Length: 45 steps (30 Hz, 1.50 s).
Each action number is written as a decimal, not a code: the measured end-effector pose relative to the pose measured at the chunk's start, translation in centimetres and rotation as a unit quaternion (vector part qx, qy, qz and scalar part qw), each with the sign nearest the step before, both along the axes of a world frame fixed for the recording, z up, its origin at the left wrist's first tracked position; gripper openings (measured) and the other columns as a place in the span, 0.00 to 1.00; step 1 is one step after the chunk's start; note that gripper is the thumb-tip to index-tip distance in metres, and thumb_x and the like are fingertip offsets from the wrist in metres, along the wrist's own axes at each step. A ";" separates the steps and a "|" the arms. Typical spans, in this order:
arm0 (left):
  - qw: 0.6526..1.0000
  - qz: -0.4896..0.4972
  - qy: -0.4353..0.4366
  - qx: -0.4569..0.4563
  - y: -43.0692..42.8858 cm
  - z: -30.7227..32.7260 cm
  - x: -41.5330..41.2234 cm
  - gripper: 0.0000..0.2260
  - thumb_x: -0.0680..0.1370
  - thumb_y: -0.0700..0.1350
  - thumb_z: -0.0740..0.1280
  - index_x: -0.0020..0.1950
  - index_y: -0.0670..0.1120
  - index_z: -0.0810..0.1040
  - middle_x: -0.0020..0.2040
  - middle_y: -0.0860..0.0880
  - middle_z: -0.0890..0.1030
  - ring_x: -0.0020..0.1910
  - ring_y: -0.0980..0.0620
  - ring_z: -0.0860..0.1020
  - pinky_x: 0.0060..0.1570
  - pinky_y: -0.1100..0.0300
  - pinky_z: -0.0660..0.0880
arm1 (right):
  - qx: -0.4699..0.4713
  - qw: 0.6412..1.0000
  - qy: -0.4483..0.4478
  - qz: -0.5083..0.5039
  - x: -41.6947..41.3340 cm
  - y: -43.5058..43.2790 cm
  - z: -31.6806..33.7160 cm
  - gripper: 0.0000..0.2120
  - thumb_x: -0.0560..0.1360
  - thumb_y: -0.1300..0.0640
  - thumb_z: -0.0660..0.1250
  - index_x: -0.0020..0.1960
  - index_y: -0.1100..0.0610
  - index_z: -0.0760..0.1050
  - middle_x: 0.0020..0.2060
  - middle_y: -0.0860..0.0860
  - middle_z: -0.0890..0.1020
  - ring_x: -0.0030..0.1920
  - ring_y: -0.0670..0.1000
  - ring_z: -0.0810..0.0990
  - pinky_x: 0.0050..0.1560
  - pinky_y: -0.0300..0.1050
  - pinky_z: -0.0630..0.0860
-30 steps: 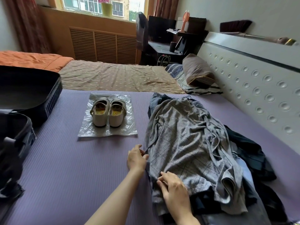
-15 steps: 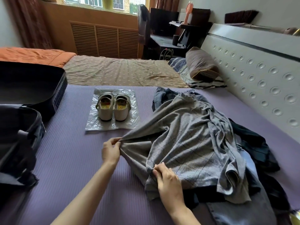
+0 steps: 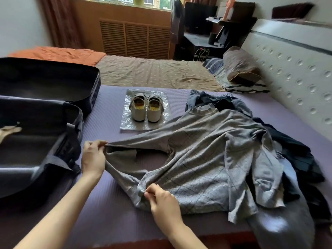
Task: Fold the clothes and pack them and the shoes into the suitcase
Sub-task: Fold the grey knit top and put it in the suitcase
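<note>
At centre frame, the left hand (image 3: 93, 157) and right hand (image 3: 162, 200) pinch the grey top (image 3: 206, 159) by its edge, apparently spreading it to fold.

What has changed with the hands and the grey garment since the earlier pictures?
The left hand, pinching the hem of the grey garment, pulled it left toward the suitcase, spreading the fabric off the pile. The right hand kept pinching the near hem. The shoes stayed on the plastic bag, the suitcase open.

Suitcase (image 3: 45, 123) cut off at left edge; dark clothes (image 3: 296, 159) partly under grey top (image 3: 206, 150).
</note>
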<state>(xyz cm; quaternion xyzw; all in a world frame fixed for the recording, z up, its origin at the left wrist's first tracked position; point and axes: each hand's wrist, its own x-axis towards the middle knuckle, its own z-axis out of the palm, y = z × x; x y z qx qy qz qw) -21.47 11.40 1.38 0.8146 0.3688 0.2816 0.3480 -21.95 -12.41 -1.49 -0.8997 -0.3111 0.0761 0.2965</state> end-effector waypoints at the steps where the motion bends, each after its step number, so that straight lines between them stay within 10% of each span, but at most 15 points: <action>1: 1.000 0.003 0.008 0.006 0.2 0.1 -0.5 0.09 0.79 0.36 0.61 0.54 0.40 0.81 0.53 0.38 0.71 0.51 0.39 0.75 0.54 0.52 0.70 | -0.003 1.000 0.004 0.006 -0.4 0.3 0.2 0.10 0.81 0.47 0.56 0.54 0.51 0.72 0.50 0.51 0.80 0.51 0.54 0.78 0.43 0.47 0.65; 10: 0.990 -0.079 0.086 0.083 -0.3 -1.5 -0.9 0.09 0.75 0.38 0.68 0.55 0.41 0.81 0.54 0.39 0.76 0.57 0.38 0.74 0.61 0.47 0.67 | 0.052 0.997 0.025 -0.056 3.0 -0.4 1.9 0.12 0.78 0.44 0.61 0.52 0.50 0.78 0.46 0.47 0.84 0.48 0.46 0.81 0.48 0.46 0.77; 17: 0.967 -0.212 0.075 0.119 -8.8 -2.1 1.1 0.09 0.77 0.51 0.66 0.53 0.50 0.81 0.48 0.51 0.81 0.50 0.50 0.78 0.53 0.53 0.70 | -0.053 0.991 0.010 -0.123 8.7 -3.3 1.4 0.22 0.80 0.47 0.59 0.72 0.52 0.66 0.74 0.49 0.64 0.75 0.51 0.57 0.75 0.48 0.53; 24: 0.965 -0.217 0.145 0.021 -10.4 -4.2 1.8 0.12 0.75 0.49 0.70 0.57 0.48 0.80 0.52 0.50 0.82 0.54 0.50 0.79 0.51 0.58 0.74 | -0.184 0.980 0.049 -0.066 9.8 -4.3 -0.6 0.29 0.80 0.42 0.56 0.77 0.49 0.54 0.77 0.49 0.52 0.77 0.54 0.48 0.75 0.55 0.44; 45: 0.982 -0.137 0.129 -0.014 -2.8 -3.9 -12.0 0.05 0.71 0.44 0.74 0.43 0.53 0.81 0.41 0.56 0.83 0.45 0.54 0.80 0.45 0.57 0.74 | -0.177 0.983 0.020 0.045 -1.0 -0.2 -0.8 0.27 0.81 0.43 0.52 0.78 0.47 0.51 0.78 0.49 0.50 0.77 0.52 0.45 0.75 0.51 0.40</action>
